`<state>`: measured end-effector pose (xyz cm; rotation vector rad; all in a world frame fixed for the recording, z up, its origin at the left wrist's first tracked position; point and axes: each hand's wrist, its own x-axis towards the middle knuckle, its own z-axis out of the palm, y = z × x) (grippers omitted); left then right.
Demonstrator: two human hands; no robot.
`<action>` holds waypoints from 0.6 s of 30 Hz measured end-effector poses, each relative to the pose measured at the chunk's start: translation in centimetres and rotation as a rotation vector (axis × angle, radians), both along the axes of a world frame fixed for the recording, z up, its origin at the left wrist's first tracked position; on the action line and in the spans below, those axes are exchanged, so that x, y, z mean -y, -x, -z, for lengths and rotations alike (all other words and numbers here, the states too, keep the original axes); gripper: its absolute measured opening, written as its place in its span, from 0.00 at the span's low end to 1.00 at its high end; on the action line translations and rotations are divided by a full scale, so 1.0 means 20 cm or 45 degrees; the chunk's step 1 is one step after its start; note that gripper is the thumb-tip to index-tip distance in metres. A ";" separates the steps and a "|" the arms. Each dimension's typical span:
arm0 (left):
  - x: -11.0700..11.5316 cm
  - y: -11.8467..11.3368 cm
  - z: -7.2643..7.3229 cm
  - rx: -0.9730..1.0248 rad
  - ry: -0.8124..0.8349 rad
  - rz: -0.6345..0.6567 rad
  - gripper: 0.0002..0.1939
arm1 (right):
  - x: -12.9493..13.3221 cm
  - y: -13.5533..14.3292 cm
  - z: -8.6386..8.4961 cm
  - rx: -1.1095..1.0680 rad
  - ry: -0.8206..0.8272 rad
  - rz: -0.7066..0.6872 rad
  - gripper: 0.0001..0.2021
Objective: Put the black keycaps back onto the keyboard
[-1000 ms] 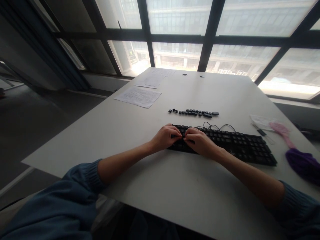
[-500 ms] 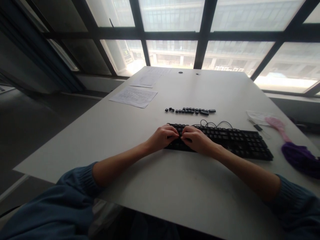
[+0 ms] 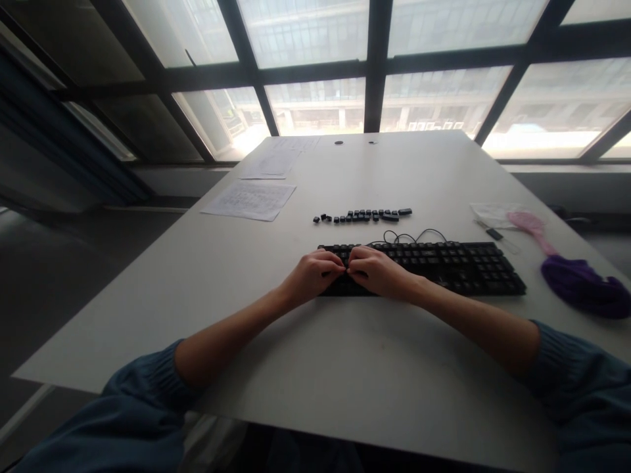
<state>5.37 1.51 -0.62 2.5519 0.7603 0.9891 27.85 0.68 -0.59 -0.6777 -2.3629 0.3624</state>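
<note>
A black keyboard (image 3: 473,263) lies across the white table, with some of its keys off. Over its left end, my left hand (image 3: 315,272) is closed in a pinch. My right hand (image 3: 374,270) faces it, also pinched, and the fingertips of both nearly meet just above the keys. Whatever sits between the fingers is too small and dark to make out. Behind the keyboard, several loose black keycaps (image 3: 367,215) lie in uneven rows.
Printed paper sheets (image 3: 251,200) lie at the table's left. On the right are a purple cloth item (image 3: 584,286) with a pink handle-like part (image 3: 530,225), a clear plastic bag (image 3: 486,213) and a small black plug (image 3: 493,234). A looped cable (image 3: 414,238) runs behind the keyboard.
The view has tilted and shifted a little to the right. Both hands stay pinched at the keyboard's left end, the fingertips slightly closer together.
</note>
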 end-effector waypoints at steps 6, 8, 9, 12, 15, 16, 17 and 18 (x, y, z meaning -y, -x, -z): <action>0.00 -0.01 -0.01 -0.032 0.061 -0.058 0.07 | 0.00 0.00 0.00 0.010 0.001 0.004 0.12; -0.01 -0.01 -0.01 0.004 0.093 -0.070 0.06 | 0.00 0.00 0.00 0.011 -0.007 0.001 0.11; -0.01 0.00 -0.01 0.017 0.109 -0.076 0.06 | -0.01 -0.01 0.00 0.012 -0.007 0.001 0.11; -0.01 0.00 -0.01 0.052 0.180 -0.107 0.05 | -0.01 -0.01 0.01 0.008 0.003 0.006 0.11; -0.02 0.01 -0.01 0.090 0.291 -0.140 0.05 | -0.01 -0.01 0.01 -0.011 0.020 0.014 0.11; -0.03 0.01 -0.01 0.097 0.329 -0.147 0.05 | -0.01 -0.01 0.01 -0.020 0.031 0.018 0.11; -0.03 0.01 -0.02 0.097 0.363 -0.150 0.05 | -0.01 -0.01 0.01 -0.029 0.045 0.019 0.10; -0.04 0.01 -0.02 0.092 0.393 -0.150 0.05 | -0.01 -0.01 0.01 -0.038 0.063 0.019 0.10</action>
